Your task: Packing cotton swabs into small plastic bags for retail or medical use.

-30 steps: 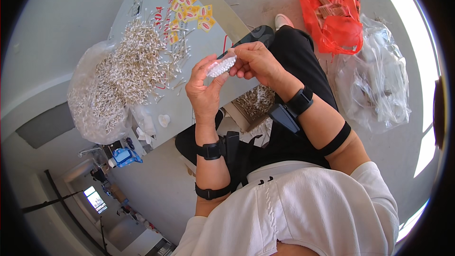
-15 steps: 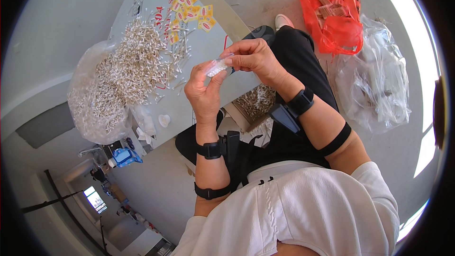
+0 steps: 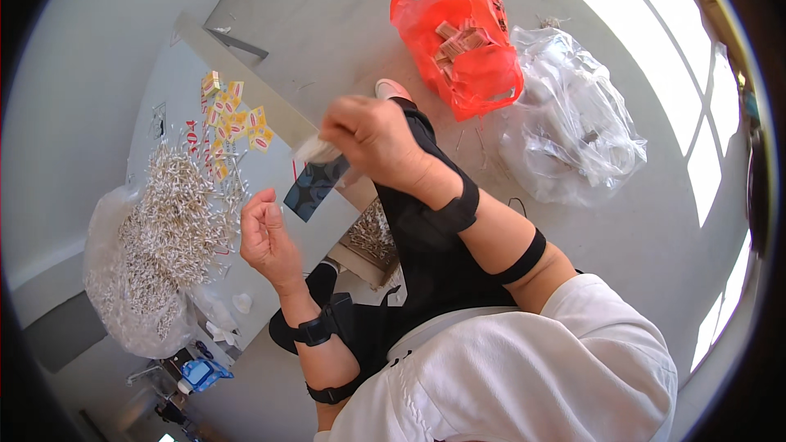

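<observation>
Tabletop [image 3: 315, 233] swabs [image 3: 176, 221] crowd yellow cards [image 3: 235, 124]; left hand [image 3: 270, 241] curled, right hand [image 3: 372, 137] pinching a packet [image 3: 315, 150].

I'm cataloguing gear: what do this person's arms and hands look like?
Left hand and right hand are bare. Each forearm has a black wrist strap with a boxy device and a plain black band higher up. The white right sleeve is short.

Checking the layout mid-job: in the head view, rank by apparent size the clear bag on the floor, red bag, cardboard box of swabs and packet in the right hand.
1. Clear bag
2. Red bag
3. Cardboard box
4. Packet, blurred and partly covered by the right hand; only its visible part is ranked
</observation>
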Tool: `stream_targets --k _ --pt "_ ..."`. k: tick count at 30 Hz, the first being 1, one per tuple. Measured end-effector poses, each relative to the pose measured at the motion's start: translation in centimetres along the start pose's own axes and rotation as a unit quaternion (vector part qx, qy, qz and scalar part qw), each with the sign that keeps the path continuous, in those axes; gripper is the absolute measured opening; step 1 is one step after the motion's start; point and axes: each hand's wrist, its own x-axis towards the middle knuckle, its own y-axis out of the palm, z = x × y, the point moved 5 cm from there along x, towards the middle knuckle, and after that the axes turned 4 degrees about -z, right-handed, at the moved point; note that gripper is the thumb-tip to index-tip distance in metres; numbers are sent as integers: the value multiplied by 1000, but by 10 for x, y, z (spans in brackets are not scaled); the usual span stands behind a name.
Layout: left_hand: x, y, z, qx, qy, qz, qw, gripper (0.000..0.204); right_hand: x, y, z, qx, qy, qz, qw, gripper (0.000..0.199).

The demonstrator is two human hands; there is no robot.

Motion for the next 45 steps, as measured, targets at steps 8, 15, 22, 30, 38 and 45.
stream_targets --k 8,15,22,30,38,45 --pt "-19 -20 35 -27 -94 14 995 7 38 -135 -93 -220 146 -163 951 27" --pt "-31 -22 40 -27 -75 7 997 4 8 -84 -82 25 215 -24 976 14" --pt "-68 -188 138 86 -194 -193 958 5 -21 24 -3 33 197 227 953 12" --pt "-91 -263 207 321 -256 -106 906 7 -85 103 18 86 316 351 877 9" --pt "-84 -247 203 428 -198 -34 881 3 -124 146 28 55 337 421 840 10" --pt "-88 -290 181 353 -301 -153 873 12 -126 140 20 10 338 407 848 10"
